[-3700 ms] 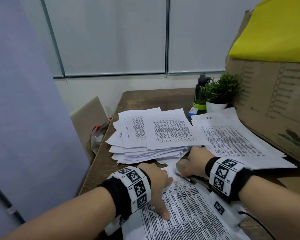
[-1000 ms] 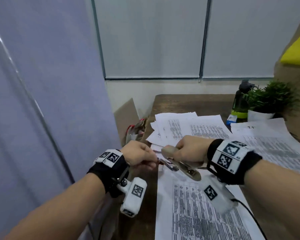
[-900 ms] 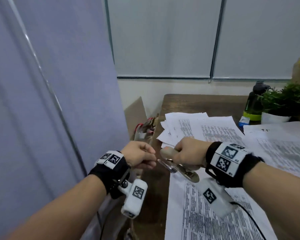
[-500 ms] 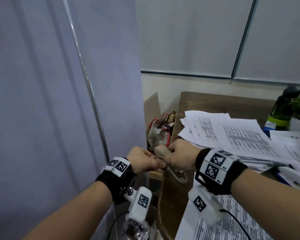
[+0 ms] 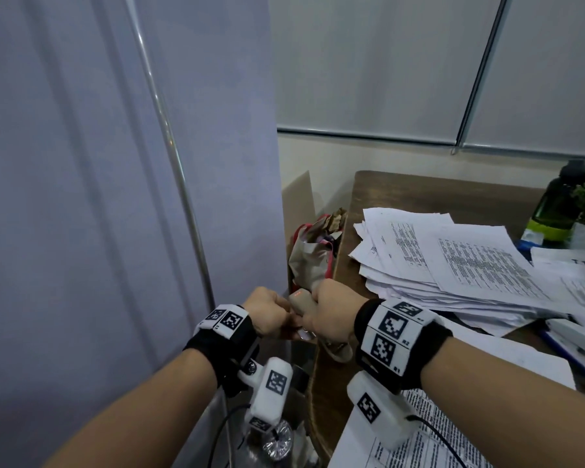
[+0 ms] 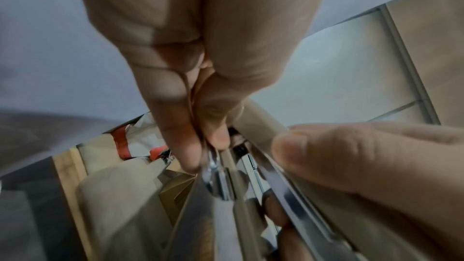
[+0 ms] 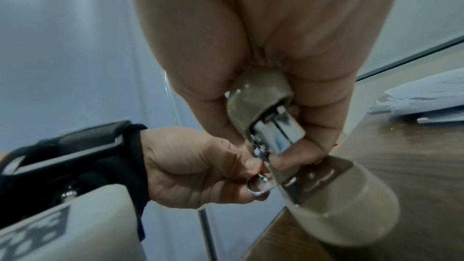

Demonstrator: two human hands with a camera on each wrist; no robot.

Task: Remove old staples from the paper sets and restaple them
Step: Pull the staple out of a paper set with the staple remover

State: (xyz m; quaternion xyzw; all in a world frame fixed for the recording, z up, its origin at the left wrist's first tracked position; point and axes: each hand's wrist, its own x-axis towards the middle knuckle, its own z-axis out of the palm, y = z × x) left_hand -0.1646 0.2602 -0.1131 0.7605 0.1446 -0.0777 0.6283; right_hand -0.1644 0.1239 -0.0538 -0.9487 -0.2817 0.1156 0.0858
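My right hand is wrapped around the beige stapler, holding it off the left edge of the wooden table, low in the middle of the head view. My left hand comes in tight against it, fingertips pinching at the metal tab at the stapler's front end. The paper sets lie in a loose heap at centre right, with a brown bag just left of the table.
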